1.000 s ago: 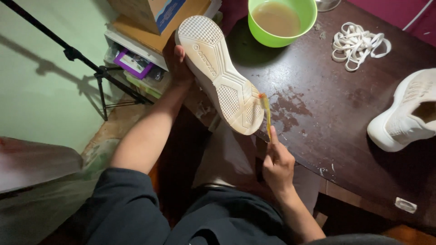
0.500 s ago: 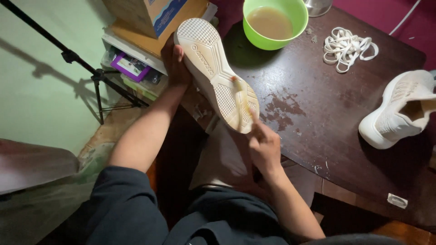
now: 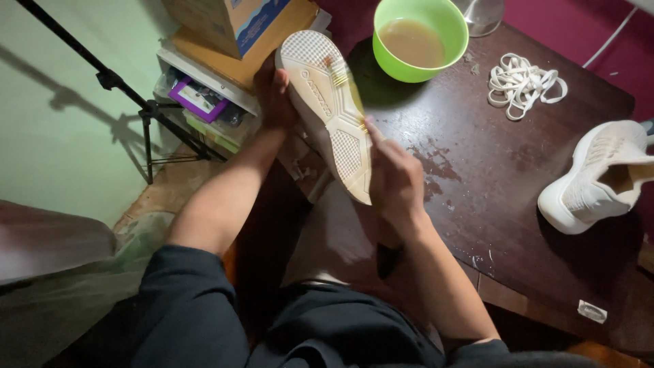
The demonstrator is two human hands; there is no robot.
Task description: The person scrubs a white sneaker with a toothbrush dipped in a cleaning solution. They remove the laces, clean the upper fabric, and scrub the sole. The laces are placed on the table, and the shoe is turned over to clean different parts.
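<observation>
My left hand (image 3: 274, 95) grips a white sneaker (image 3: 327, 109) from the side and holds it sole-up above the table's near-left corner. A small yellow brush (image 3: 346, 88), blurred by motion, lies across the sole, held by my right hand (image 3: 395, 177). The pale sole has patterned tread. A second white sneaker (image 3: 599, 178) lies on the dark wooden table (image 3: 490, 170) at the right. A green bowl (image 3: 420, 39) of cloudy brownish liquid stands at the table's far edge.
A bundle of white laces (image 3: 523, 83) lies beside the bowl. Wet patches (image 3: 436, 160) mark the tabletop. At the left stand stacked boxes and books (image 3: 225, 48) and a black tripod (image 3: 129, 102) against a green wall. A small white wrapper (image 3: 591, 311) lies near the front edge.
My right hand has moved the brush up the sole from the heel end toward the middle and toe. The sneaker stays held sole-up in my left hand.
</observation>
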